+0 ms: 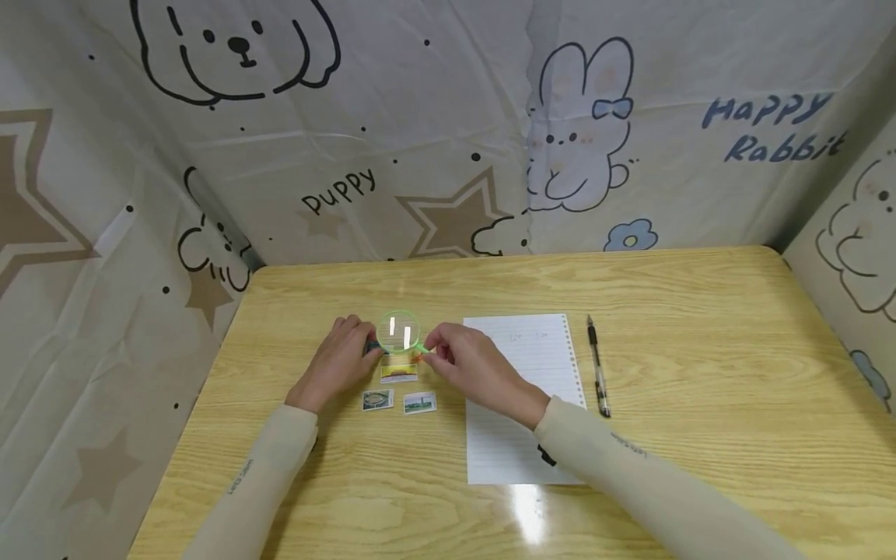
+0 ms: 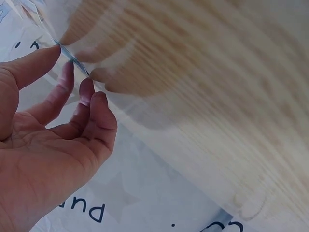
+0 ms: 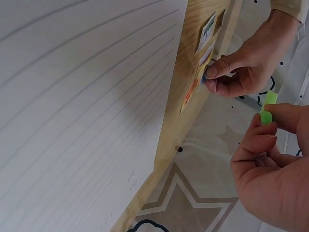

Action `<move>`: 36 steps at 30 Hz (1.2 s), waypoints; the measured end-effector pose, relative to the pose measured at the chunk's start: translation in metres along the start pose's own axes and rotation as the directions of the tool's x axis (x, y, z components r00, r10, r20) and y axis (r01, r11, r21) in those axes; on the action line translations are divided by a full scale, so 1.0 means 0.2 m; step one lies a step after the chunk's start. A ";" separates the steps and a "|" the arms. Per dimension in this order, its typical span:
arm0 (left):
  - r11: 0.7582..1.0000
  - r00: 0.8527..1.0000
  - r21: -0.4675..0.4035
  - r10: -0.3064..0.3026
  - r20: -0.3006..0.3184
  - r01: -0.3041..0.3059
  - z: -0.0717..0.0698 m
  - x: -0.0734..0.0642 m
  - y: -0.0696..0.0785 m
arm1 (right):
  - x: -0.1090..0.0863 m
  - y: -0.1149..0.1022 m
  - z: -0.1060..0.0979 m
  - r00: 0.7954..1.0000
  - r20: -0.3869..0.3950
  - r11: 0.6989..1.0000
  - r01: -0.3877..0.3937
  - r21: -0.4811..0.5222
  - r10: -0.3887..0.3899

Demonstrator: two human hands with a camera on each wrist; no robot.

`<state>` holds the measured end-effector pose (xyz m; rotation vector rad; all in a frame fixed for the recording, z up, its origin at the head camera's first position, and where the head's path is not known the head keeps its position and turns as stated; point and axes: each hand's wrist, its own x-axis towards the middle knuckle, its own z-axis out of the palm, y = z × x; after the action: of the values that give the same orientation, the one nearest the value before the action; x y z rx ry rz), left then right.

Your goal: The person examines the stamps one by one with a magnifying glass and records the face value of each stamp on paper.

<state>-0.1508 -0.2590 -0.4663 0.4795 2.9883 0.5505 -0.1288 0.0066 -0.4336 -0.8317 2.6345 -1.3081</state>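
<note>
My right hand (image 1: 470, 359) pinches the short handle of a green-rimmed magnifying glass (image 1: 399, 333), thumb against fingertips; the green handle (image 3: 268, 107) shows close up in the right wrist view. Below and behind the lens, my left hand (image 1: 337, 359) pinches the edge of a small blue stamp (image 2: 75, 59) at the table surface. The lens overlaps this stamp in the head view. A yellow stamp (image 1: 399, 373) lies just in front of the lens. Nearer to me are a green oval-patterned stamp (image 1: 378, 400) and a stamp with a green landscape (image 1: 420, 403). An orange-red stamp (image 3: 189, 95) lies beside the left fingertips.
A lined sheet of paper (image 1: 518, 451) with faint writing near its top lies under my right forearm. A small black object (image 1: 547, 456) partly shows beside the right sleeve. To the paper's right lies a black pen (image 1: 598, 369). Printed cloth (image 1: 434, 124) stands around the wooden table (image 1: 714, 373).
</note>
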 end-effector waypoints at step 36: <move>1.000 1.000 0.005 0.023 -0.007 -0.023 0.01 -0.01 0.00 | -0.02 0.03 0.04 1.000 0.004 0.998 0.015 -0.068 -0.014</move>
<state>-0.1480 -0.2591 -0.4684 0.5140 2.9950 0.5483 -0.1247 0.0064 -0.4427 -0.8626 2.6896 -1.2254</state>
